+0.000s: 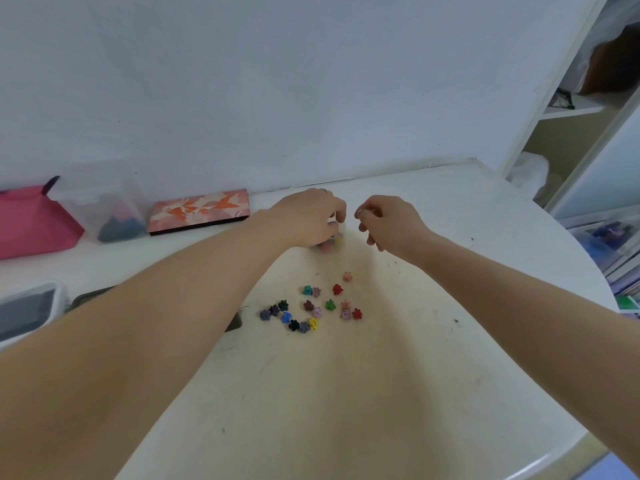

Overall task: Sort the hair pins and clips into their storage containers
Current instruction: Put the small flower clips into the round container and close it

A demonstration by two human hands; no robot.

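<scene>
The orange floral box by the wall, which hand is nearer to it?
Left. The left hand sits just right of the orange floral box; the right hand is farther right, beyond the left hand.

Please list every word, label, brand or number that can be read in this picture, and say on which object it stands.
None can be read.
Patterned flat box: orange leaf pattern only, no letters.
Clear container: no label visible.
Items on the right shelves: too blurred to tell.
Small hair clips: no markings visible.
</scene>
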